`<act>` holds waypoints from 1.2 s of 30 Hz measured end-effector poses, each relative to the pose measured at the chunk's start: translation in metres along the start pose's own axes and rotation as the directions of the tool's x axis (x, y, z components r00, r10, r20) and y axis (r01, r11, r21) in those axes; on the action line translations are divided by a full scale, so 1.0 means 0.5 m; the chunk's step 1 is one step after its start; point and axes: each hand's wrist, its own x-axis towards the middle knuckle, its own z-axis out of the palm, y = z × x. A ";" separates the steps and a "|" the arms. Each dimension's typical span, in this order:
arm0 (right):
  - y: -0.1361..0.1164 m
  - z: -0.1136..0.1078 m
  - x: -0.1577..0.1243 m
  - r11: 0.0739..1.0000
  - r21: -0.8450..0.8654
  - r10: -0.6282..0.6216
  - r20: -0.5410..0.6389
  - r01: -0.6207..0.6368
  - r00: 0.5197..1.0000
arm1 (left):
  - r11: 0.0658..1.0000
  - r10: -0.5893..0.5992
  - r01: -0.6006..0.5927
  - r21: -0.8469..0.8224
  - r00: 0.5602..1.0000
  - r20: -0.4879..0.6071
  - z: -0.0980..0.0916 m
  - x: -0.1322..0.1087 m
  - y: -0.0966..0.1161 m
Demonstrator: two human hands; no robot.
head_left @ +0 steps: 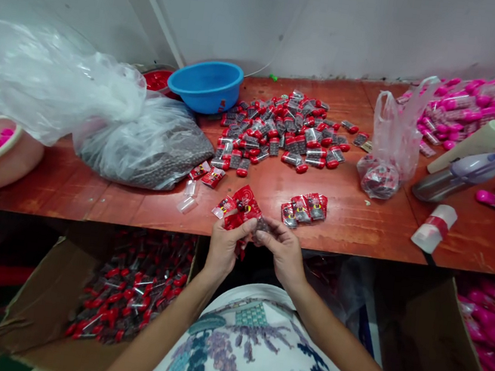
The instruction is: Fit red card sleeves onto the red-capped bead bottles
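Note:
At the table's front edge, my left hand [224, 244] is closed on several red printed packets [248, 202], fanned out above the fingers. My right hand [283, 251] meets it from the right, its thumb and fingers pinching a small dark piece [262, 226], perhaps a clear container with dark contents; the fingers partly hide it. To the right of the hands lies a short row of red packets with dark contents [302, 208]. Two more red packets [213, 176] and small clear plastic pieces [187, 204] lie to the left.
Small red-capped containers [281, 129] form a pile behind the hands. Around it stand a blue basin [205, 87], a clear bag of dark pieces [153, 144], a tied plastic bag [381, 178] and a leaning bottle [441, 182]. Below the table is a carton [34, 304] of red-capped containers.

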 end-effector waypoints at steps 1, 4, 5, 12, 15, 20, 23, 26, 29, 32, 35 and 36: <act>0.001 0.000 0.000 1.000 -0.006 -0.013 -0.006 0.013 1.000 | 1.000 -0.002 0.002 0.004 1.000 -0.014 0.000 -0.001 -0.001; 0.012 -0.003 -0.004 0.985 -0.128 -0.119 -0.043 0.112 0.992 | 1.000 0.010 -0.009 0.019 0.998 -0.059 0.004 -0.005 -0.003; 0.017 -0.004 -0.006 0.965 -0.209 -0.175 -0.055 0.160 0.983 | 1.000 0.018 -0.016 0.020 0.997 -0.069 0.007 -0.007 -0.004; 0.022 -0.010 -0.006 0.919 -0.321 -0.266 -0.076 0.229 0.961 | 0.999 0.032 -0.030 0.034 0.997 -0.063 0.018 -0.013 0.000; 0.014 -0.012 -0.001 0.982 -0.146 -0.129 -0.050 0.120 0.990 | 0.999 0.005 -0.004 0.038 0.999 -0.038 0.010 -0.008 0.008; 0.013 -0.005 -0.008 0.977 -0.192 -0.114 -0.071 0.098 0.991 | 0.975 0.143 -0.128 0.181 0.987 -0.075 0.000 -0.007 0.008; 0.011 -0.001 -0.011 0.972 -0.209 -0.136 -0.103 0.112 0.985 | 0.974 0.188 -0.173 0.147 0.977 -0.101 0.003 -0.011 0.002; 0.008 -0.003 -0.008 0.995 -0.084 -0.065 -0.031 0.062 0.997 | 0.996 0.088 -0.086 0.030 0.994 -0.059 0.005 -0.011 0.002; 0.010 -0.009 -0.003 1.000 -0.013 -0.015 0.024 0.015 1.000 | 0.999 -0.019 0.017 0.038 0.999 0.043 0.001 -0.008 0.006; 0.015 -0.011 -0.003 0.999 -0.031 -0.013 0.018 0.014 1.000 | 0.993 -0.049 0.045 0.105 0.998 0.041 -0.004 -0.006 0.008; 0.022 -0.009 -0.005 0.993 -0.093 -0.070 -0.009 0.069 0.997 | 0.990 -0.028 0.029 0.139 1.000 -0.016 -0.003 -0.008 0.005; 0.026 -0.008 -0.006 0.988 -0.120 -0.104 -0.023 0.101 0.994 | 0.990 -0.019 0.023 0.143 0.999 -0.028 -0.001 -0.009 0.004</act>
